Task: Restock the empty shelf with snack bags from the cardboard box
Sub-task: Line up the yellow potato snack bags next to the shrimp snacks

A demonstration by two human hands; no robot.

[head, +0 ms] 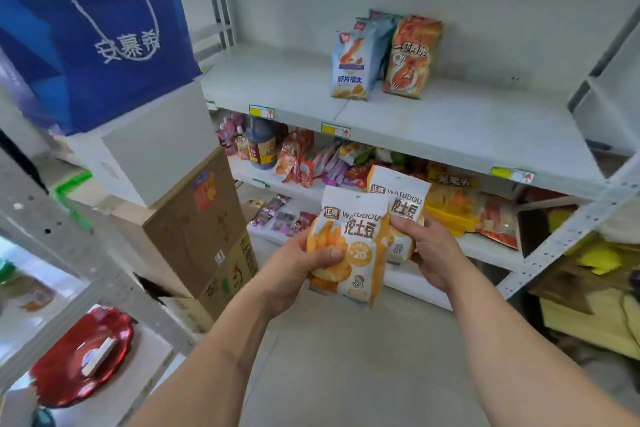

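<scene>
Snack bags, two of them, white and orange, and you've got one in each hand out in front of the shelves. Your left hand (298, 267) grasps the near bag (349, 246) with the thumb curled across its front; your right hand (429, 250) pinches the far bag (398, 204) just behind it, and the two packs overlap. Both sit below the top shelf (467, 121), level with the crowded lower shelves (491, 248).

Watch out: these puffy packs look slippery, and with the two pressed together, letting one go carelessly could drag the other down to the floor (346, 357). Squeeze too hard and you could crush what's inside. On the shelf they may well topple if stood up with nothing behind them.

The top shelf is flat, pale and mostly bare, only a blue bag (353, 62) and an orange bag (410, 55) standing far back. To the left, stacked cartons (194, 218) with a blue gift bag (97, 42) on top crowd your elbow room. A red plate (83, 357) sits near left.
</scene>
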